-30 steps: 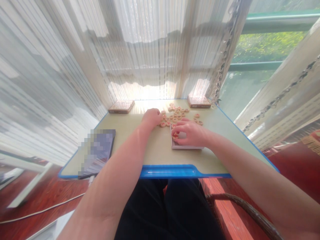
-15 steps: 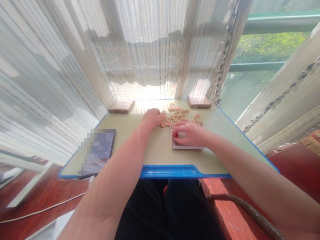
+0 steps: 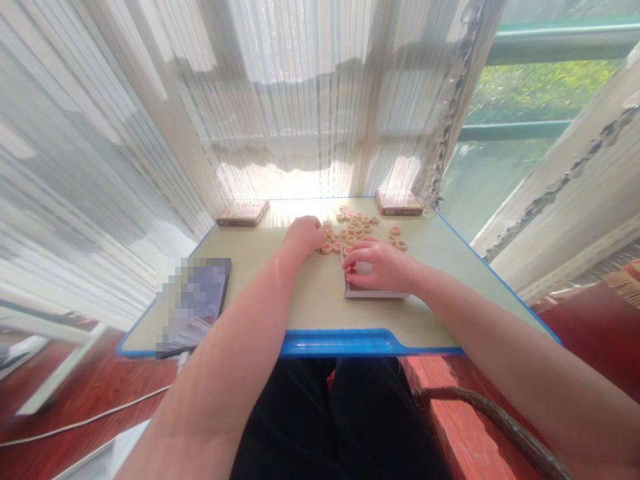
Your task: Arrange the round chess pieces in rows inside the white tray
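Note:
Several round wooden game pieces (image 3: 354, 230) with red and dark marks lie scattered on a pale table with a blue rim (image 3: 345, 342). My left hand (image 3: 303, 235) rests curled at the left edge of the pile, its fingers closed against the pieces. My right hand (image 3: 381, 265) lies over a flat white box (image 3: 373, 292), fingertips pinching a red-marked piece (image 3: 351, 269) at the box's left side.
Two flat wooden boxes sit at the far corners of the table, one left (image 3: 243, 212) and one right (image 3: 399, 202). A dark tablet-like object (image 3: 197, 301) lies at the near left. Sheer curtains surround the table. A wicker chair arm (image 3: 493, 417) curves at lower right.
My right hand has shifted the red-marked piece slightly up and inward on the white box. The left hand has stayed at the pile.

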### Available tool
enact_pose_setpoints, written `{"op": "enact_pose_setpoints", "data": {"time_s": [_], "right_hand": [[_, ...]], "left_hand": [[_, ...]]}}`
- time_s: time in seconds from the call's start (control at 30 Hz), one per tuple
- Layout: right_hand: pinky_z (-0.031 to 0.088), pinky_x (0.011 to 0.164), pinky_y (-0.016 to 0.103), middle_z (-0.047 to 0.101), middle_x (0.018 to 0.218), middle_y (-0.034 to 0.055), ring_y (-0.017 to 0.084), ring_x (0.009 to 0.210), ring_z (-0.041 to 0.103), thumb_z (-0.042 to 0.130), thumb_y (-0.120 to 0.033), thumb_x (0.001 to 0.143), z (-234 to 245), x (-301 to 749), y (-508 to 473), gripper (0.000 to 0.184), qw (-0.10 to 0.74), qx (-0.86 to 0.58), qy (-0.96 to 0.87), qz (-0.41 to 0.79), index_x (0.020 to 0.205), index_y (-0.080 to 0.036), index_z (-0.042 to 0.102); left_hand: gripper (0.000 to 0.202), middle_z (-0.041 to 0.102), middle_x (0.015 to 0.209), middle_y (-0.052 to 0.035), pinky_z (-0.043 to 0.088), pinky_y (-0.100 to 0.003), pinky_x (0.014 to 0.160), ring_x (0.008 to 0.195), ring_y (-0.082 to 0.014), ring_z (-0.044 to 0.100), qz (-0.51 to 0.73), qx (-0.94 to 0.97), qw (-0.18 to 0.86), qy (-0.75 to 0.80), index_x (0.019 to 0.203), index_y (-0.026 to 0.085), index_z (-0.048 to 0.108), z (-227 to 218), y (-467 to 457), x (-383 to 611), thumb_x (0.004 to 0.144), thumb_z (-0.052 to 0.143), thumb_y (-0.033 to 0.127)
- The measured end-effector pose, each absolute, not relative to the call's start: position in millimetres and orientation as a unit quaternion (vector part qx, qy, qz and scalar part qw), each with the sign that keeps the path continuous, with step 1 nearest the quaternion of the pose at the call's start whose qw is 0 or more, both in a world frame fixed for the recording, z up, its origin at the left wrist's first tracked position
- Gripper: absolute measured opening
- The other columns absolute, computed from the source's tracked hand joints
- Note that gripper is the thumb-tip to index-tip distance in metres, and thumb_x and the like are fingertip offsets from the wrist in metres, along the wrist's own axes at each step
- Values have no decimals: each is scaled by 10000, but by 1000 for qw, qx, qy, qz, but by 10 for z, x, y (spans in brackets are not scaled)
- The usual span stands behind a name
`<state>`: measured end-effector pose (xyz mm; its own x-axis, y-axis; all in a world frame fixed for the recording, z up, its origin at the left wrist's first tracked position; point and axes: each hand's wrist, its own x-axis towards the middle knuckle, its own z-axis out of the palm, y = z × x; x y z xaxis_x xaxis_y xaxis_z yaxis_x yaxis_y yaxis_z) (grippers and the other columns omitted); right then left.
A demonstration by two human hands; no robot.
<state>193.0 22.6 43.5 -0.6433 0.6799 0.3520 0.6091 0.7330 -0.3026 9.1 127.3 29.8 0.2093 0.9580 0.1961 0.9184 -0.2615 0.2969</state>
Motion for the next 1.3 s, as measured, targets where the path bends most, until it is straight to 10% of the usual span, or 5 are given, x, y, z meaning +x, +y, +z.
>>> {"op": "enact_pose_setpoints", "data": {"time_s": [0.47, 1.3], "right_hand": [[412, 712, 281, 657, 844, 44, 179, 801, 575, 570, -305, 762, 342, 2124, 451, 181, 231, -507, -830, 13, 840, -205, 699], [429, 752, 280, 657, 855, 53, 173, 800, 578, 514, -128, 745, 282, 2192, 631, 225, 240, -553, -798, 16, 826, -181, 717]], "left_hand": [[307, 636, 626, -61, 440, -282, 625, 632, -195, 592, 83, 811, 67, 575, 701, 168, 692, 672, 974, 200, 782, 457, 347], [232, 675, 877, -90, 462, -283, 641, 782, -238, 622, -41, 817, 44, 573, 865, 166, 675, 747, 800, 313, 652, 599, 222]]}}
